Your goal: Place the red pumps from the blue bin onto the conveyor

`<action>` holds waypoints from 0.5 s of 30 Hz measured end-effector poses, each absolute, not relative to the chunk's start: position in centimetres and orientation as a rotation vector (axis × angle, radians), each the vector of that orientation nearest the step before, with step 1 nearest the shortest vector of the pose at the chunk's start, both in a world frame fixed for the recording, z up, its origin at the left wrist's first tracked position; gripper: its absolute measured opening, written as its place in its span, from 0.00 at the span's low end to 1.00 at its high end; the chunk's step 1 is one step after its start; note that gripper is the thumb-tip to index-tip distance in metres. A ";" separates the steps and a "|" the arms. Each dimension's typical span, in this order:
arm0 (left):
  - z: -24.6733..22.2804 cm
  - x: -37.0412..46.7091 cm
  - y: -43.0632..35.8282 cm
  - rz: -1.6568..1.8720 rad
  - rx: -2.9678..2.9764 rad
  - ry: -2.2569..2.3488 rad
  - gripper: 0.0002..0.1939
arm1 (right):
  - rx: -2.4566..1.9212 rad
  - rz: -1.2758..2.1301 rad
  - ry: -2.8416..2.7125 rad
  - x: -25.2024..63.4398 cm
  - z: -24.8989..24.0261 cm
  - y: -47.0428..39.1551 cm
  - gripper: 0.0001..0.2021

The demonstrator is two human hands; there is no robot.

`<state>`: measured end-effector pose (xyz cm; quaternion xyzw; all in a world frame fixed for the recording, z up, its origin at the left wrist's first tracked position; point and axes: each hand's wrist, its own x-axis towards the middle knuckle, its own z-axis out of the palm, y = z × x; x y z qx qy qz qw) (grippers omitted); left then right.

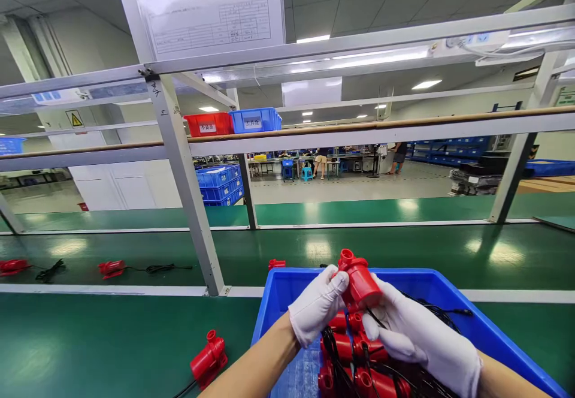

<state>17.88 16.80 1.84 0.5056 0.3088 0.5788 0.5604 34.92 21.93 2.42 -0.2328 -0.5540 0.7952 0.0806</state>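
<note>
Both my hands wear white gloves and hold one small red water pump [359, 283] above a blue bin. My left hand [321, 302] pinches its left side near the short spout, thumb on top. From the right, my right hand [411, 326] is closed around the body, and the black cable runs down by its fingers. Below, the blue bin [287, 341] contains several more red pumps [344, 347] with bundled black cables [438, 314], partly hidden by my hands. Another red pump [209, 359] lies on the green bench to the left of my left forearm.
Behind the bench runs a green conveyor belt [278, 248] carrying several red pumps [111, 268] with coiled cables. A metal post [191, 188] stands left of the bin. Overhead, a shelf holds a red box [209, 124] and a blue box [256, 120]. Two people stand far behind.
</note>
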 end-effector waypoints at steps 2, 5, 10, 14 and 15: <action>1.8 18.3 16.7 1.350 1.088 0.531 0.24 | -0.593 2.396 -1.618 34.9 2.3 21.5 0.37; 2.0 18.6 16.5 1.360 1.084 0.416 0.24 | -0.573 2.238 -1.653 35.3 2.6 20.6 0.30; 2.5 17.8 15.8 1.327 1.179 0.445 0.34 | -0.666 1.849 -2.022 36.4 3.7 19.8 0.31; 3.1 17.0 15.4 1.187 1.224 0.494 0.46 | -0.536 1.487 -2.159 36.4 4.3 20.0 0.26; 3.3 16.9 15.4 1.161 1.240 0.499 0.46 | -0.510 1.440 -2.170 36.3 4.4 20.0 0.25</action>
